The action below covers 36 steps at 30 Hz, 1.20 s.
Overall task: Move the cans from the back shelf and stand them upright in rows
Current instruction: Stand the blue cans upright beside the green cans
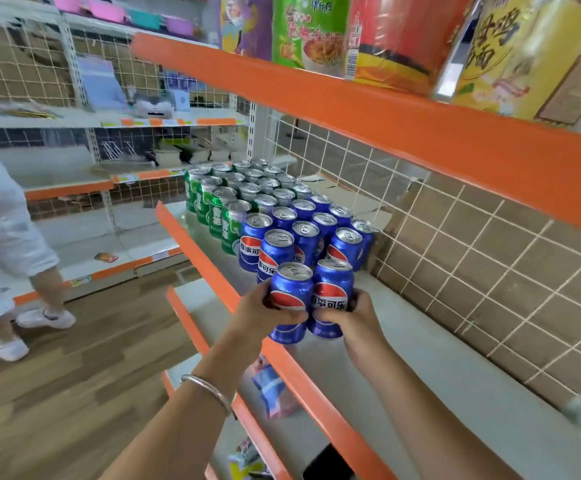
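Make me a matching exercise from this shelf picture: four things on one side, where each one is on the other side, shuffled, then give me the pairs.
Things:
1. green cans
2. bracelet
3. snack bags
4. right blue can

Places:
A. gripped by the right hand
B. on the upper shelf
C. at the far end of the can rows
D. round a wrist

Pairs: 1-C, 2-D, 3-B, 4-A

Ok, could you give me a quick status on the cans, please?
Left hand grips left blue can, right hand grips right blue can. Both upright, at shelf front. Rows just ahead.
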Tool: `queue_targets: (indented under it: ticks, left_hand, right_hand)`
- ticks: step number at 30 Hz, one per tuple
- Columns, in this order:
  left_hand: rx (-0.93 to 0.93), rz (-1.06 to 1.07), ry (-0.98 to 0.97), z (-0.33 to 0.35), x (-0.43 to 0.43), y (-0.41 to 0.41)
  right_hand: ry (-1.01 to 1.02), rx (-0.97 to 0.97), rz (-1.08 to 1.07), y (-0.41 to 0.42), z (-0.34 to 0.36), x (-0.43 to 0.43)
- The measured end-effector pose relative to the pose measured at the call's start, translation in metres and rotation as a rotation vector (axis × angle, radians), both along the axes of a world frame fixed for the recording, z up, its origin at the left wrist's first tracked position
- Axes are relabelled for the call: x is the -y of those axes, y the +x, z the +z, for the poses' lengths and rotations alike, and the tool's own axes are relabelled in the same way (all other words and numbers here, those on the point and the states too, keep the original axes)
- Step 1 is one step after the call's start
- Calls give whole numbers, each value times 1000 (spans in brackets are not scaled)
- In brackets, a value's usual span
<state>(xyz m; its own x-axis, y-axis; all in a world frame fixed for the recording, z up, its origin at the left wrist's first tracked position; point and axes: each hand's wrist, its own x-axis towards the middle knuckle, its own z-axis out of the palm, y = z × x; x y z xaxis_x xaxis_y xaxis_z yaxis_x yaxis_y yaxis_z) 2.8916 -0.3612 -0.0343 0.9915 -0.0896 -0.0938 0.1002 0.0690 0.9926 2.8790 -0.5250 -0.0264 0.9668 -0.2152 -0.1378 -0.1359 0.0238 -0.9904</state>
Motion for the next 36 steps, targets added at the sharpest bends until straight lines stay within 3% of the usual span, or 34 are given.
queue_targets:
  ticks: [6, 15, 23, 26, 36]
  left_hand:
    - [82, 4, 67, -15, 9, 19]
    - [244, -31, 314, -24, 11, 26]
    - [259, 2, 328, -30, 12, 20]
    - [224, 119, 208, -31, 17, 15]
    - [228, 175, 248, -36, 18, 15]
  right_hand:
    - [-104, -37, 0, 26, -15, 7]
    - [-535, 81, -154, 55, -19, 4]
    - [-546, 60, -266, 75, -33, -1]
    - [-536, 39, -328, 77, -35, -12]
    - [-563, -39, -277, 74, -19, -21]
